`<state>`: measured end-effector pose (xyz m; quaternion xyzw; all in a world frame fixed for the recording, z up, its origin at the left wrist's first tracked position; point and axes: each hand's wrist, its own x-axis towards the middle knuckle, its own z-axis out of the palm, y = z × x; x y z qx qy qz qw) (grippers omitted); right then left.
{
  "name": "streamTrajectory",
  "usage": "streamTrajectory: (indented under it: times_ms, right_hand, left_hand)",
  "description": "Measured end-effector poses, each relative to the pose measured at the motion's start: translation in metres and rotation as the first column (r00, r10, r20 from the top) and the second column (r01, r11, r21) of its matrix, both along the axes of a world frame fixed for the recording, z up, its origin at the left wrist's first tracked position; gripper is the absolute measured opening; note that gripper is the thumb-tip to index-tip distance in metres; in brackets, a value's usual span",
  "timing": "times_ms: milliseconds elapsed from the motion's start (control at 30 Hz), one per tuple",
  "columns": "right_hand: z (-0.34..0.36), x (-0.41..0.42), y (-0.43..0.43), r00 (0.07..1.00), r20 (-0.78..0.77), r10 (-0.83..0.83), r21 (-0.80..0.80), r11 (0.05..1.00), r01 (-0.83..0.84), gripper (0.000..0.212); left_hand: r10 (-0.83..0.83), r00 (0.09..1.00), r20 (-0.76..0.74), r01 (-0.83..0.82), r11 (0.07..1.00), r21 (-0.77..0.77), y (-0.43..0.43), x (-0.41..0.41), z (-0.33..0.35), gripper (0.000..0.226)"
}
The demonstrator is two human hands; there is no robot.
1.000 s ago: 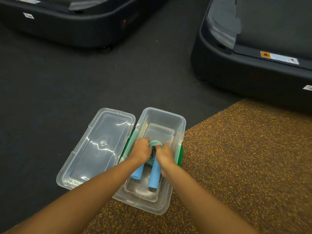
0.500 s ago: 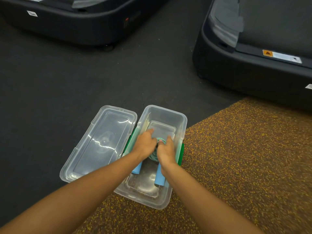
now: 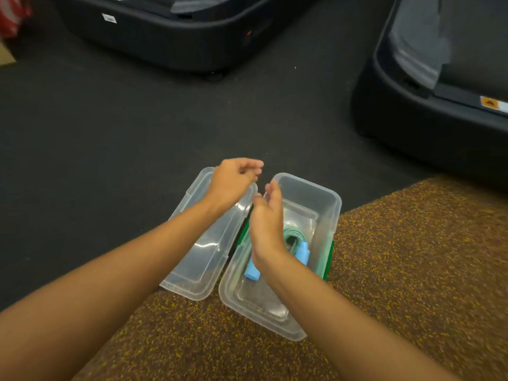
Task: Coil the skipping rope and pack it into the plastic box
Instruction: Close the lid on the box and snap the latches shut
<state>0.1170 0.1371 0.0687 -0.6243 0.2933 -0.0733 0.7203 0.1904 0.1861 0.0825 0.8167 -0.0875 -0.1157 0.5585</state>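
A clear plastic box (image 3: 327,193) with green side clips sits on the floor. Inside it lies the coiled skipping rope (image 3: 295,239), a green-blue braided coil with two light blue handles; my right wrist hides part of one handle. My right hand (image 3: 268,224) hovers above the box's left side, fingers apart, holding nothing. My left hand (image 3: 233,180) is raised over the far end of the clear lid (image 3: 203,259), fingers loosely curled and empty. Neither hand touches the rope.
The lid lies upturned just left of the box. A brown speckled mat (image 3: 412,270) covers the near right floor, dark carpet (image 3: 110,133) the rest. Two black treadmill bases stand at the back (image 3: 178,37) and the far right (image 3: 439,105).
Both hands have let go of the coiled rope and lifted out of the box. The rope now lies alone inside. The left hand moved up and left over the lid.
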Motion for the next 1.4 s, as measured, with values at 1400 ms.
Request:
streamTrajectory:
  times_ms: [1400]
  right_hand:
    - [-0.013,0.023,0.025,0.978,-0.045,0.206,0.323,0.929,-0.181,0.043]
  left_hand:
    - [-0.017,0.916,-0.402,0.009,1.0,-0.021,0.068,0.018,0.018,0.029]
